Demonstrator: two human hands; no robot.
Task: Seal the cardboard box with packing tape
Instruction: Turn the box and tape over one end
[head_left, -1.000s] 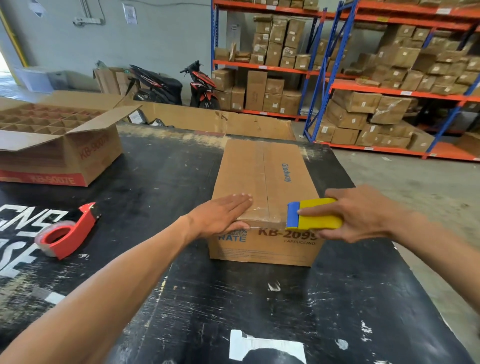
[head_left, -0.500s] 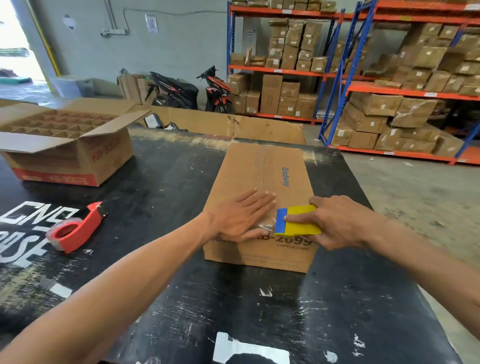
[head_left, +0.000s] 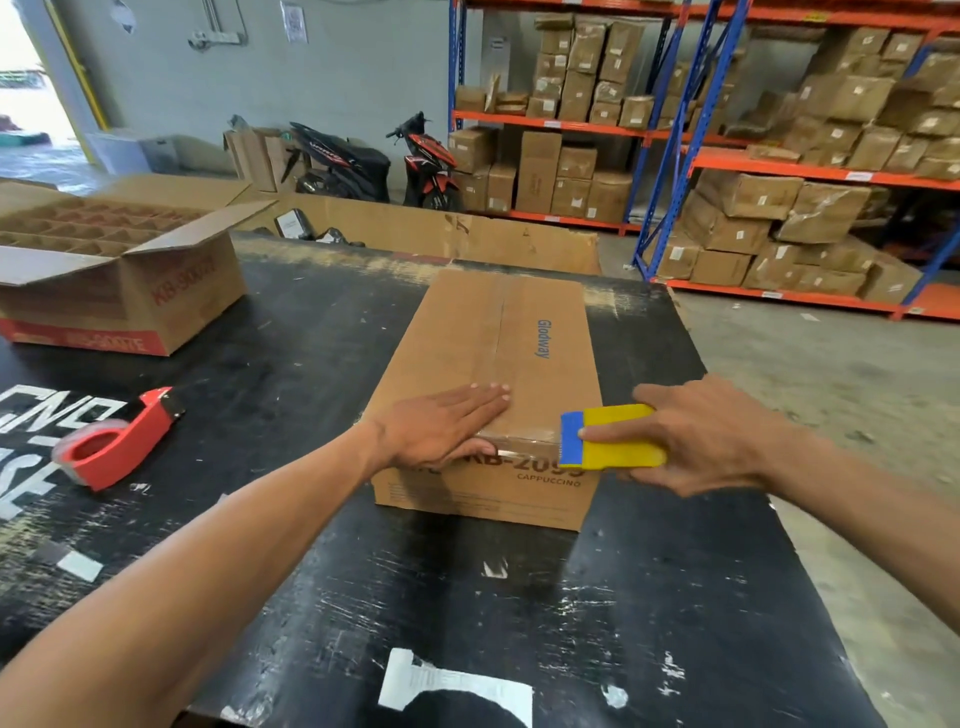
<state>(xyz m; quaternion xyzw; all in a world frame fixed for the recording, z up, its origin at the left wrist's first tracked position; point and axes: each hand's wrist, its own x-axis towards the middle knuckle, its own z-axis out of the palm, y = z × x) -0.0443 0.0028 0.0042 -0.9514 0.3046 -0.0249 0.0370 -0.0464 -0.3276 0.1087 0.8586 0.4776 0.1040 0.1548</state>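
A closed brown cardboard box lies on the black table, with clear tape along its centre seam. My left hand lies flat on the box's near top edge, fingers together, thumb over the front face. My right hand grips a yellow scraper with a blue edge, held at the box's near right corner, the blue edge against the front face. A red tape dispenser with a roll of tape rests on the table to the left, apart from both hands.
An open box with cardboard dividers stands at the far left of the table. A large flat carton lies beyond the far edge. Shelving with stacked boxes is at the right, two motorbikes behind. The table's right edge drops to concrete floor.
My right hand has drawn the scraper rightwards, from the centre seam to the box's right corner. My left hand has flattened and shifted slightly left on the top edge.
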